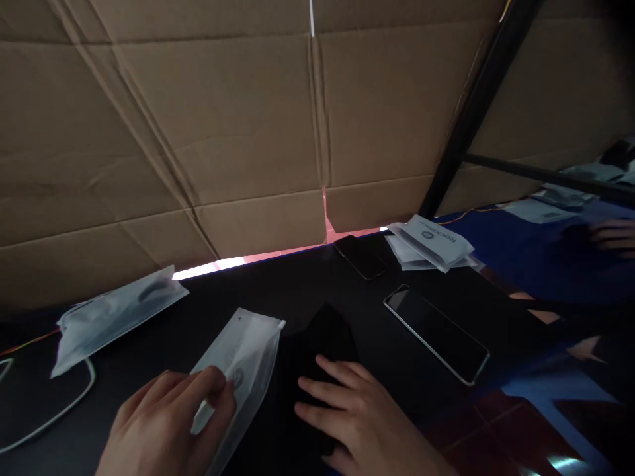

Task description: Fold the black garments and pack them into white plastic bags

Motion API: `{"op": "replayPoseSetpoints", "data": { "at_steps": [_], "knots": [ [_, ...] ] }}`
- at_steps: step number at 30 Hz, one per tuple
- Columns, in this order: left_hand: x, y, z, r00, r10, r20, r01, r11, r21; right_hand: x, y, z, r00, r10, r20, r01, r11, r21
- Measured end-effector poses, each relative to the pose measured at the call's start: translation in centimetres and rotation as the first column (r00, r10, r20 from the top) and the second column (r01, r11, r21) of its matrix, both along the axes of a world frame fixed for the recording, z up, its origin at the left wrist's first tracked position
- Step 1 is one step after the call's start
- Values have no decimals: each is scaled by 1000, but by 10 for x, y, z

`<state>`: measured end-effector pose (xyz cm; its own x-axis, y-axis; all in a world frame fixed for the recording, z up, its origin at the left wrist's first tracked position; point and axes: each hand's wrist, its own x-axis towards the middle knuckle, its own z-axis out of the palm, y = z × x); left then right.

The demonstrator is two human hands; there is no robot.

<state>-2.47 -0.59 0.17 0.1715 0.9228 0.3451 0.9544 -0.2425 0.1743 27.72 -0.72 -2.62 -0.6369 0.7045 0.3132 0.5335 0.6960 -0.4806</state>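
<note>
A translucent white zip bag (251, 344) with a round printed logo lies at a slant on the black table. My left hand (169, 420) is closed on its near part, thumb and forefinger pinched at the plastic. Just to the right rests a folded black piece, apparently cloth (325, 330), whose lower outline blends into the dark table. My right hand (354, 403) lies over it with fingers outstretched and apart, pressing down rather than gripping. Whether anything is inside the bag cannot be made out.
A filled translucent bag (119, 317) lies at the left, near a white cable (74, 406). Two phones, one large (436, 334) and one smaller (360, 258), sit at right beside stacked printed bags (431, 241). Cardboard (223, 119) walls the back. Another person's hand (615, 235) shows far right.
</note>
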Motion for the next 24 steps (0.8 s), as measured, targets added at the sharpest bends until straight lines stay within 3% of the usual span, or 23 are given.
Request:
{"op": "replayPoseSetpoints", "data": {
  "at_steps": [3,6,9,15,21,24],
  "knots": [
    [11,5,2,998,-22,54,22,1000,3,-8,-5,-16,976,-153,-152,155,988,3],
    [27,6,1,989,-81,126,93,991,-96,-18,-9,-23,883,-330,-334,351,936,2],
    [39,4,0,960,-119,254,169,968,-187,-33,-14,-27,875,-334,-351,390,915,102],
    [48,-2,-3,832,-69,550,171,976,-136,-57,-13,-29,965,-239,-110,259,933,248],
    [60,-7,-7,834,-127,537,239,960,-144,-53,-3,-24,990,143,6,-140,956,256],
    [61,-10,-6,844,-194,500,287,951,-115,-63,-3,-32,997,75,5,-74,962,261]
  ]
}}
